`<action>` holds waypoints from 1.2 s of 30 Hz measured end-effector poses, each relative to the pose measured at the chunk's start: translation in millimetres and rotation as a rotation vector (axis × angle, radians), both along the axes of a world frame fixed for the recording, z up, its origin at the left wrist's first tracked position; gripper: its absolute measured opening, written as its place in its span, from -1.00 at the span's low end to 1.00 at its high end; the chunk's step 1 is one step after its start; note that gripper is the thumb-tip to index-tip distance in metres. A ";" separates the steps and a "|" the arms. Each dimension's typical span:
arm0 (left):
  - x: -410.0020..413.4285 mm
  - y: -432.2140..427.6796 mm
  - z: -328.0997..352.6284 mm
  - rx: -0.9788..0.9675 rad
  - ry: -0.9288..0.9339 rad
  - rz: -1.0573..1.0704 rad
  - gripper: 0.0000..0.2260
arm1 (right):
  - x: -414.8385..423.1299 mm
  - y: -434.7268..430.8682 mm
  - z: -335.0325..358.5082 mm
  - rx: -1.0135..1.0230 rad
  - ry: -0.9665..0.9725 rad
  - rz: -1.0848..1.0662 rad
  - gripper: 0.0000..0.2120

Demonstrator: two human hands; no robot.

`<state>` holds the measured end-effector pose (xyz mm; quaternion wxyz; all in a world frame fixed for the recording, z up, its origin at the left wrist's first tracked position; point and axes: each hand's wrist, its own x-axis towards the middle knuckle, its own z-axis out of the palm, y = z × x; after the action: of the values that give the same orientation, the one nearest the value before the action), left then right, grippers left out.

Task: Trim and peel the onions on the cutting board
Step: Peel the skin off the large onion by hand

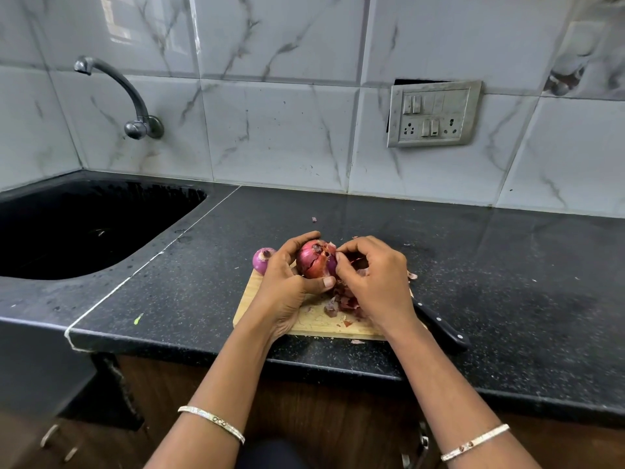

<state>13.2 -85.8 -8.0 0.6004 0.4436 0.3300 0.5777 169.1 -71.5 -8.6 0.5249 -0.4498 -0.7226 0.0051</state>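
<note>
Head view looks down on a black speckled desk (pixel 439 265) that runs along a wall of grey-veined marble tiles (pixel 287 130), with a dark sink (pixel 84 228) sunk into its left part under a curved metal tap (pixel 118 93), and a switch-and-socket plate (pixel 434 113) fixed to the wall on the right. Near the front edge of the desk lies a wooden cutting board (pixel 314 324), and both hands work just above it. The left hand (pixel 287 282) curls around a red onion (pixel 314 260) and holds it up off the board, thumb underneath; the right hand (pixel 375 279) pinches at a flap of dry skin on the onion's right side, apparently pulling it away. The onion's top looks already cut and its outer skin is split and partly lifted, so peeling of this one seems to be midway. A second onion (pixel 262 260) rests at the board's far left corner, its skin looking smooth and purple; whether it is fully peeled cannot be told. A heap of loose onion peels (pixel 341 302) lies on the board beneath the hands. A black-handled knife (pixel 439 324) rests at the board's right edge, its blade hidden by the right wrist.
</note>
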 end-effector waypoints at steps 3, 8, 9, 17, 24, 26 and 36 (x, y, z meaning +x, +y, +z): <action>-0.6 -0.5 0.3 0.000 0.007 -0.008 -0.31 | 0.5 0.7 -0.2 -0.007 0.019 -0.029 -0.98; -0.3 -1.5 1.2 0.007 0.022 -0.019 -0.29 | 0.5 2.1 -1.0 -0.045 0.067 -0.058 -0.97; -0.3 -1.7 1.4 0.008 0.022 -0.020 -0.28 | 0.6 2.3 -1.0 -0.061 0.078 -0.065 -0.97; -1.5 -0.8 0.9 0.001 -0.012 -0.031 -0.28 | 6.3 7.3 -2.4 -0.198 0.215 -0.189 -0.90; -0.9 -1.4 0.8 -0.020 -0.017 0.018 -0.30 | 7.9 2.4 2.6 -0.185 0.220 -0.200 -0.92; -0.2 -1.4 0.6 -0.010 -0.026 0.027 -0.30 | 7.0 0.9 3.8 -0.212 0.261 -0.112 -0.90; 1.7 -3.2 0.7 0.042 -0.015 0.004 -0.27 | 3.4 -4.0 6.5 -0.428 0.297 0.124 -0.89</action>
<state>14.9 -89.0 -7.3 0.5922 0.4513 0.3140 0.5891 172.6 -75.6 -2.2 0.5166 -0.4995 -0.6466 0.2558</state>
